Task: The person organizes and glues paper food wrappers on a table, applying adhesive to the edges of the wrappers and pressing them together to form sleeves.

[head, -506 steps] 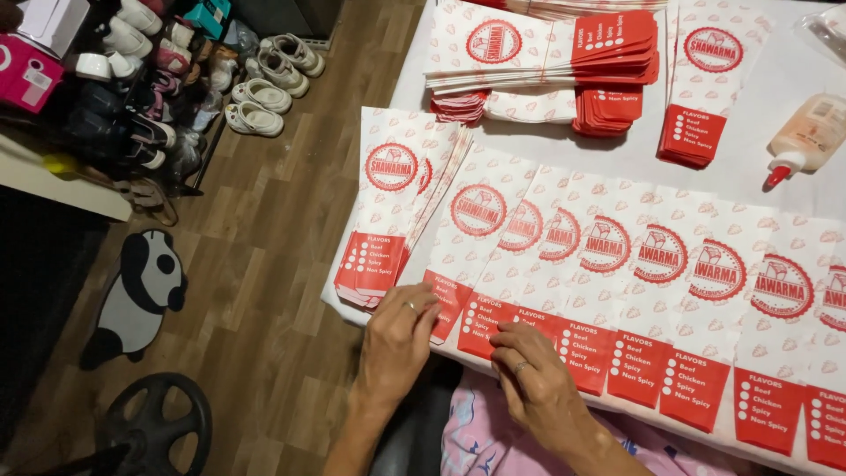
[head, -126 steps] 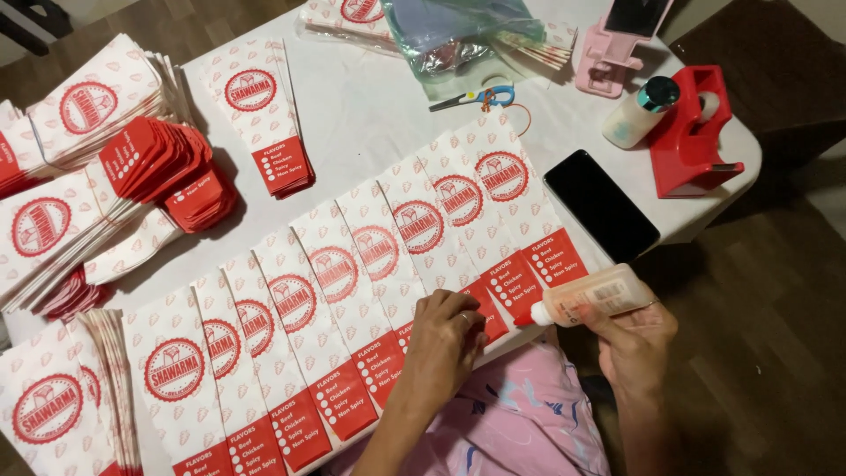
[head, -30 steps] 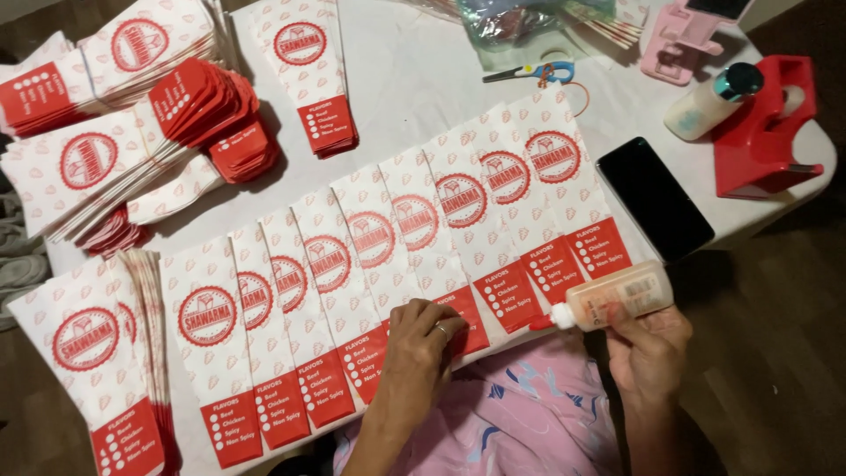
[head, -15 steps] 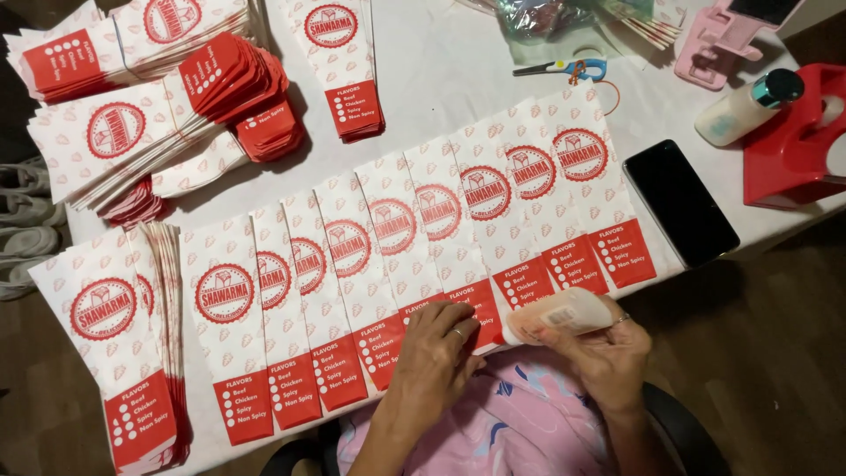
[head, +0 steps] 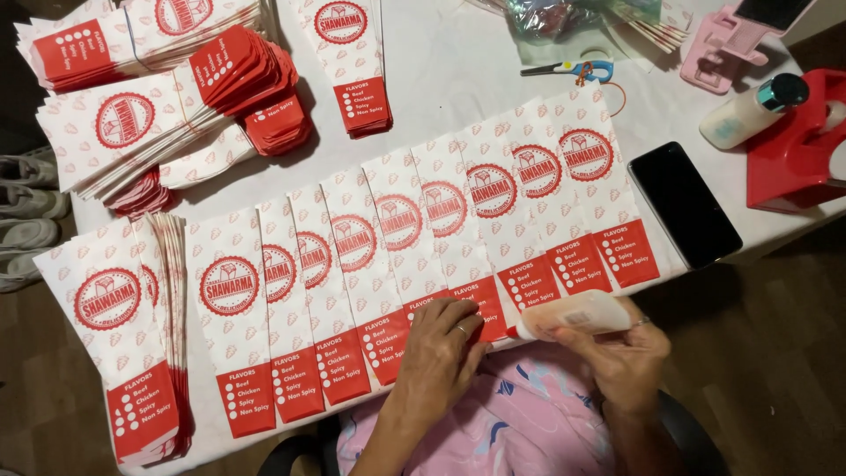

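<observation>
— Nine or so sleeves [head: 441,238] lie fanned in an overlapping row along the near edge of the counter [head: 458,79]; how far along would you say it is?

— Hard to call; I see no wet line or folded flap on any of them, so I cannot tell which are glued; the work looks to be at the right end of the row.

— And the hands?

— The left hand [head: 445,348] lies flat, fingers spread, pressing a sleeve's red bottom panel near the middle of the row; the right hand [head: 621,353] is closed round a glue bottle [head: 573,315], held sideways, its nozzle touching the red panel just beside the left fingertips.

— What remains?

— Plenty, I judge; a thick stack [head: 132,308] waits at the left end, and more piles [head: 167,97] sit at the far left; a phone [head: 683,204] lies beside the row.
</observation>
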